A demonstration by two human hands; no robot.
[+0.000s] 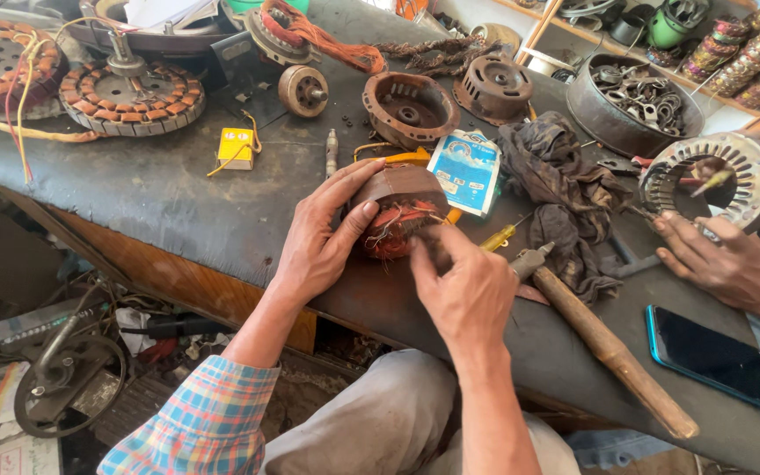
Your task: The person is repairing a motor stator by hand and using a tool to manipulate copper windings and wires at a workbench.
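- Nearest the camera, the right hand (468,286) is seen at 6 o'clock of the motor stator (402,211); its thumb and forefinger are pinched on the copper windings (398,230) at the stator's lower face.
- At 9 o'clock of the stator, the left hand (318,237) is wrapped around the brown core, fingers curled and gripping it, thumb laid across the top.
- The stator is held tilted just above the dark bench mat (169,193), near the front edge of the bench.
- Progress, as a judgement: the windings are in place but loose strands are visible, so dressing or tying of the wire appears unfinished.
- At 1 o'clock, a blue-and-white packet (466,169) is laid just beside the stator.
- At 3 o'clock, a dark rag (560,189) and a wooden-handled hammer (613,352) are found.
- Farther at 3 o'clock, another person's hand (727,259) is rested against a bare metal stator ring (719,180).
- At 4 o'clock, a phone (714,356) lies face up.
- At 10 o'clock, a yellow box (236,148) lies well apart.
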